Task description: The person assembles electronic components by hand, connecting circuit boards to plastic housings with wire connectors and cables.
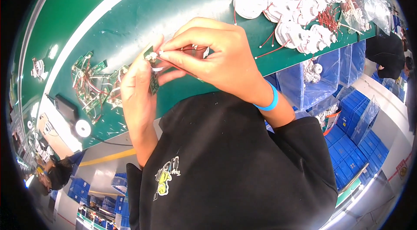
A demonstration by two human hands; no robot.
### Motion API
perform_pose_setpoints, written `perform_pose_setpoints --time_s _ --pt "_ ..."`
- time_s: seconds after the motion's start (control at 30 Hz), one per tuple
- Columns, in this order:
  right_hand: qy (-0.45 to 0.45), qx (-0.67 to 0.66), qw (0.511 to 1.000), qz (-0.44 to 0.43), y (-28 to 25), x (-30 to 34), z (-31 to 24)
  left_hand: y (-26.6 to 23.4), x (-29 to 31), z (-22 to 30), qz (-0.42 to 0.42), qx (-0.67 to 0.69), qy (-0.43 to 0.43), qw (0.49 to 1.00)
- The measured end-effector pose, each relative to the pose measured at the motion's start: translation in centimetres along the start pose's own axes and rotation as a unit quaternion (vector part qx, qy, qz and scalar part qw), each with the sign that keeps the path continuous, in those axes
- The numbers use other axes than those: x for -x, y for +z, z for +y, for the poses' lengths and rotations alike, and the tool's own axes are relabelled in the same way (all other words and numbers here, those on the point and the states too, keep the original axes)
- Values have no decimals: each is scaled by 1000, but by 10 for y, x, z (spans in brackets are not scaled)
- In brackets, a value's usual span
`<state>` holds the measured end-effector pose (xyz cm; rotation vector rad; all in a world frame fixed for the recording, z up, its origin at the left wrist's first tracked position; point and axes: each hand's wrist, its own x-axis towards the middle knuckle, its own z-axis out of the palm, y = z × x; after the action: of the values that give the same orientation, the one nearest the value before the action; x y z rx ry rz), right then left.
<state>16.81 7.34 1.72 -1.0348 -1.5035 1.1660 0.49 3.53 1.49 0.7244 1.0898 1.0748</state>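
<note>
My left hand (137, 89) is closed on a small green circuit board (153, 84), held on edge above the green bench. White sockets show at the board's upper part, by my left thumb. Between thumb and forefinger, my right hand (217, 54) pinches a small white connector (162, 53) with thin red and dark wires. It is right beside the sockets; whether it is seated in one I cannot tell. Left of my hands lies a tangle of green circuit boards with wires (91, 84).
White round housings with red wires (251, 3) crowd the bench's far right, next to a bundle of red leads (329, 19) and a clear plastic bag (369, 6). Blue crates (347, 149) stand below on the right. A white disc (83, 128) sits near the left edge. People work farther off.
</note>
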Motion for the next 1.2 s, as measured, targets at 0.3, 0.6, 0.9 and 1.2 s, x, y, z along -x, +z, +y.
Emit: perform_pose_setpoints --time_s 0.3,0.6,0.9,1.2 --pt "37 32 999 -20 3 5 0 1 3 -4 14 -43 15 999" --pt "-16 106 994 -3 8 12 3 2 5 -5 40 -23 -35 998" --pt "-41 146 988 4 8 14 5 3 10 10 -10 -54 -57 997" --pt "136 -140 981 -20 -5 9 3 1 12 9 6 -55 -69 996"
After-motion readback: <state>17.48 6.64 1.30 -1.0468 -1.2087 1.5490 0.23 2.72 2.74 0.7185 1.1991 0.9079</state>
